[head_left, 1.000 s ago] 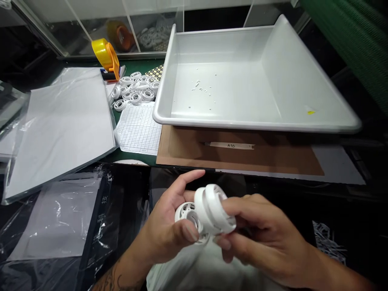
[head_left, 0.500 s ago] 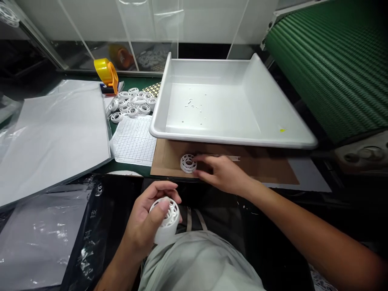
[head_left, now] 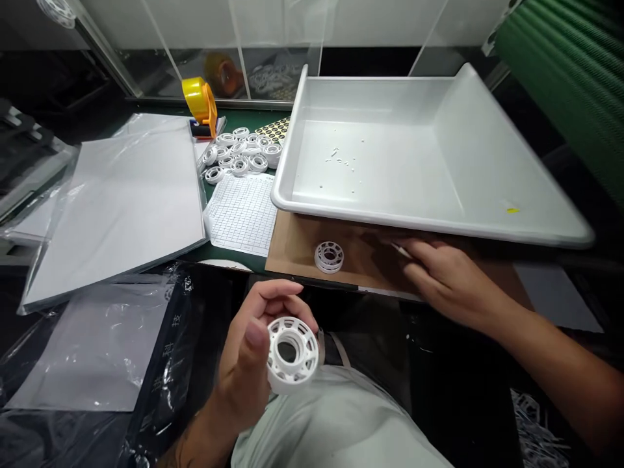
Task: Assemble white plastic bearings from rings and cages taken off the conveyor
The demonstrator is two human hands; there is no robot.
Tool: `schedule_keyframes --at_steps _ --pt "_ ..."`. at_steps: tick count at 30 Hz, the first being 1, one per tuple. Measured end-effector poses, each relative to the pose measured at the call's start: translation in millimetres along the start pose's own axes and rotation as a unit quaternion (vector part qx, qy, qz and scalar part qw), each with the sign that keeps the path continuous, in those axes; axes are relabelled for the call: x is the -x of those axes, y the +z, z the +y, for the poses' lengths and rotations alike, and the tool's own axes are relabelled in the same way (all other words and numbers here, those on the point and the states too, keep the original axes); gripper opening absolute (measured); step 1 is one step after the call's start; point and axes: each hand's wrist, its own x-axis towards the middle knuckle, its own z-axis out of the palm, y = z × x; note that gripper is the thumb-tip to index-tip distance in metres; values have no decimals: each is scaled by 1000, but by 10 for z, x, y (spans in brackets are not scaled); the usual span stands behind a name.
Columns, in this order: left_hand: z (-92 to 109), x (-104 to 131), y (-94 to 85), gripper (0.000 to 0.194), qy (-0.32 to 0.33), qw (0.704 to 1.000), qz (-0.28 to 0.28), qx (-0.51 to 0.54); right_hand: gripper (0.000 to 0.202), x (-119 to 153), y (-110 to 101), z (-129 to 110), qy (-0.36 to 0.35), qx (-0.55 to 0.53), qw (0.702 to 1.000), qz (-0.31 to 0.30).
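Observation:
My left hand (head_left: 244,370) is closed around a white plastic wheel-shaped ring (head_left: 293,354), with its open centre and spoked face turned up toward me. The thumb rests along its left side. Farther right, my right hand (head_left: 446,276) pinches a thin white strip-like piece (head_left: 400,249) just in front of the tray; most of that piece is hidden by the fingers. Another white ring part (head_left: 329,257) lies on the brown cardboard (head_left: 292,240), between the two hands and touched by neither.
A large white tray (head_left: 370,218) with small white scraps in it stands behind the cardboard. To the left are a pile of white rings (head_left: 238,166), a gridded sheet (head_left: 242,211), a tape dispenser (head_left: 207,107) and bagged white sheets (head_left: 131,195). A green ribbed belt (head_left: 570,71) rises at right.
My right hand has left the ring on the cardboard and moved right, onto the thin white piece. My left hand has tilted its ring, showing the open centre. The view has shifted.

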Motion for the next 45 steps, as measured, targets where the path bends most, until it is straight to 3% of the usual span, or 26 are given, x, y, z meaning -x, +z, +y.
schedule_keyframes --at_steps 3,5,9,14,19,28,33,40,45 --pt "-14 24 1 49 101 990 -35 -92 42 184 -125 -507 -126 -202 971 17" --pt "1 32 -4 51 162 973 -59 -154 38 221 -190 -828 -196 -255 947 17" --pt "65 52 5 49 180 967 -67 -166 39 178 -262 -1115 -215 -267 939 -3" --pt "72 97 -21 51 183 963 -58 -191 46 141 -276 -1114 -184 -286 937 -79" --pt "56 127 -48 51 194 955 -48 -217 47 134 -286 -1142 -177 -294 934 -100" --pt "139 140 18 48 153 964 -64 -209 43 159 -255 -1097 -204 -260 941 -75" --pt "108 128 0 48 153 968 -69 -188 39 210 -226 -1099 -216 -202 955 -37" --pt "83 128 -10 47 162 964 -58 -202 42 202 -205 -1137 -213 -199 956 -41" --pt "59 89 -3 49 131 978 -57 -149 38 228 -158 -1119 -211 -186 959 -24"
